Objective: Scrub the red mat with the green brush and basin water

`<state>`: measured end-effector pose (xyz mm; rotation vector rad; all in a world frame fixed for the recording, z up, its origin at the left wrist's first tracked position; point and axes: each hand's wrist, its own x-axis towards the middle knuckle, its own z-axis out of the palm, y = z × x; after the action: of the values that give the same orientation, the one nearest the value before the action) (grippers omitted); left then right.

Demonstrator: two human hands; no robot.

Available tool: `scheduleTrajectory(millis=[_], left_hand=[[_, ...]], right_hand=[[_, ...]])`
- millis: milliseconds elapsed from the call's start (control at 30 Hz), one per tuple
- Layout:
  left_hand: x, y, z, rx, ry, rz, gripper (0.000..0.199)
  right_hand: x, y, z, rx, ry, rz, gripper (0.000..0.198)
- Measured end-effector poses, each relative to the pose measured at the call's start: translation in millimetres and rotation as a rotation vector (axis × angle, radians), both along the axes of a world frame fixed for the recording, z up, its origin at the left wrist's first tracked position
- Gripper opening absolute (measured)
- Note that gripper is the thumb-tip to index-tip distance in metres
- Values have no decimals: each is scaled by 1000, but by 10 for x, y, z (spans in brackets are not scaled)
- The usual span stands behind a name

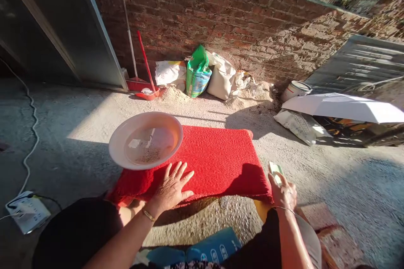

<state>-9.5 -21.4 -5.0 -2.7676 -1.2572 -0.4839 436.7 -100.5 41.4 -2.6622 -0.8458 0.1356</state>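
Note:
A red textured mat (217,159) lies on the concrete floor before me. My left hand (172,187) rests flat on its near edge, fingers spread, holding nothing. A pale plastic basin (117,143) with a little murky water and grit stands on the mat's left end, just beyond that hand. My right hand (284,193) is at the mat's near right corner, closed around a small greenish-white object (275,170) that sticks up from the fingers; what it is I cannot tell.
A brick wall (240,17) runs behind, with sacks (198,73), a sand pile, a red dustpan (143,90) and broom. A white bucket (295,89) and white sheet (344,107) lie right. A white cable (30,134) and power strip (27,212) lie left.

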Motion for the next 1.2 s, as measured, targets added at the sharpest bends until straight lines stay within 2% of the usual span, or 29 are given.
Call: scheduleTrajectory(millis=[67, 133, 267, 333, 367, 400, 467, 600, 667, 733, 767, 800, 867, 1000, 1100, 1167, 1200], left_hand=[[-3, 14, -20, 36, -1, 3, 68], [-7, 30, -42, 65, 4, -2, 65], [-24, 52, -87, 109, 32, -14, 65], [-35, 57, -103, 120, 38, -12, 66], [-40, 59, -108, 122, 37, -13, 65], [-42, 61, -111, 122, 37, -17, 63], [-37, 61, -112, 117, 40, -26, 62], [13, 37, -103, 90, 29, 2, 67], [41, 13, -95, 73, 19, 15, 69], [57, -9, -84, 58, 16, 10, 70], [60, -16, -79, 52, 16, 6, 70], [60, -21, -76, 46, 17, 2, 71], [55, -26, -77, 32, 18, -4, 73], [26, -29, -128, 39, 61, -10, 73], [-6, -29, -202, 100, 104, -23, 70], [-17, -26, -245, 143, 103, -29, 69], [-16, -24, -257, 151, 97, -27, 69]], right_hand=[[-360, 173, -10, 101, 16, 188, 55], [-851, 402, -63, 167, 14, 461, 46], [-1792, 790, -172, 137, -43, 960, 45], [-1997, 893, -187, 90, -67, 1088, 47], [-1990, 920, -181, 66, -73, 1101, 48], [-1906, 928, -166, 43, -75, 1079, 48], [-1531, 879, -112, 0, -80, 945, 46], [-423, 538, 50, -82, -70, 469, 43], [-4, 368, 100, -104, -49, 216, 49], [162, 318, 97, -78, -23, 90, 56], [130, 351, 77, -45, -9, 98, 59], [20, 419, 50, -5, 4, 152, 60], [-414, 637, -1, 65, 14, 336, 57], [-1724, 1178, -10, 93, -5, 740, 43], [-2538, 1502, 28, 39, -4, 848, 42], [-2807, 1641, 35, -26, 3, 862, 45], [-2841, 1686, 31, -56, 1, 879, 46]])
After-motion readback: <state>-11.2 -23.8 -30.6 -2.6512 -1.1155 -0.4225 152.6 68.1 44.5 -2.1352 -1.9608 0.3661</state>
